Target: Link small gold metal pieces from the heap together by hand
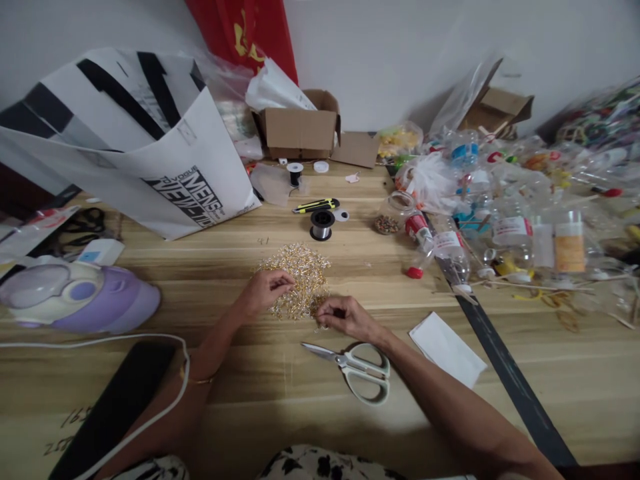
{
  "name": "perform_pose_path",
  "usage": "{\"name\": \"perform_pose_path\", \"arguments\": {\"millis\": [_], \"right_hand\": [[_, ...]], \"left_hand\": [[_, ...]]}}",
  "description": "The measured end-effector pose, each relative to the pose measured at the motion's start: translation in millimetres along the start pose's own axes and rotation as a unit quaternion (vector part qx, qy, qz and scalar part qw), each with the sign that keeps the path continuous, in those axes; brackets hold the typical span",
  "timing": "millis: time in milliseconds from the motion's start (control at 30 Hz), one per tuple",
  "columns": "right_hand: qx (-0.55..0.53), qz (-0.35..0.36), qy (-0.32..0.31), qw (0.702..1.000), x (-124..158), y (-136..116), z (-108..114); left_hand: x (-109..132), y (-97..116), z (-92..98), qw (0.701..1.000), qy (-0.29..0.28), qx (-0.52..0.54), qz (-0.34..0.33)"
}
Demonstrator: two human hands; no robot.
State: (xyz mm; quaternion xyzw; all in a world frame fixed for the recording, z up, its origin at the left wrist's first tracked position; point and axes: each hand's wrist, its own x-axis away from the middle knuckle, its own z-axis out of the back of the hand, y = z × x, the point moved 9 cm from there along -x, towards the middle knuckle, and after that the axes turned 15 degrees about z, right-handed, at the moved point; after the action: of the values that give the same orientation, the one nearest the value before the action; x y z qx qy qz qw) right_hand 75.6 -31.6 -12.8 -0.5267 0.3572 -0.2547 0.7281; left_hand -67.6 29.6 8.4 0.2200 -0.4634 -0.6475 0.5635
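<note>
A heap of small gold and clear glittering pieces (299, 270), like beads or wire bits, lies on the wooden table. My left hand (265, 291) hovers at the heap's left side, thumb and fingers pinched together. At the lower right edge of the heap, my right hand (349, 317) is also closed in a pinch, close to a darker little cluster (317, 304). Whatever either pinch holds is too small to make out. Scissors (357, 370) with pale handles lie just below my right hand, blades slightly apart.
Behind the heap are a spool of silvery wire (321, 227), a yellow-black box cutter (316, 205) and a smaller spool (295, 175). Plastic bottles (513, 233) crowd the right. A large paper bag (200, 147), a purple appliance (100, 300) and a white cable (135, 337) occupy the left.
</note>
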Motion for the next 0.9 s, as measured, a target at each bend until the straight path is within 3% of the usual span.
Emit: {"name": "perform_pose_path", "arguments": {"millis": [167, 367, 567, 900], "right_hand": [[-0.007, -0.004, 0.000, 1.000, 0.1, 0.2, 0.2], [-0.012, -0.006, 0.000, 1.000, -0.6, -0.4, 0.7], [-0.008, -0.011, 0.002, 1.000, -0.4, 2.0, 2.4], [0.007, -0.001, -0.001, 1.000, -1.7, -2.0, 2.3]], "left_hand": [[3.7, 15.1, 2.1, 0.993, 0.065, -0.084, -0.049], [14.0, 31.5, -26.1, 0.954, 0.111, -0.218, -0.175], [12.3, 28.6, -37.8, 0.944, 0.111, -0.269, -0.157], [12.1, 25.3, -24.6, 0.962, 0.135, -0.198, -0.133]]}}
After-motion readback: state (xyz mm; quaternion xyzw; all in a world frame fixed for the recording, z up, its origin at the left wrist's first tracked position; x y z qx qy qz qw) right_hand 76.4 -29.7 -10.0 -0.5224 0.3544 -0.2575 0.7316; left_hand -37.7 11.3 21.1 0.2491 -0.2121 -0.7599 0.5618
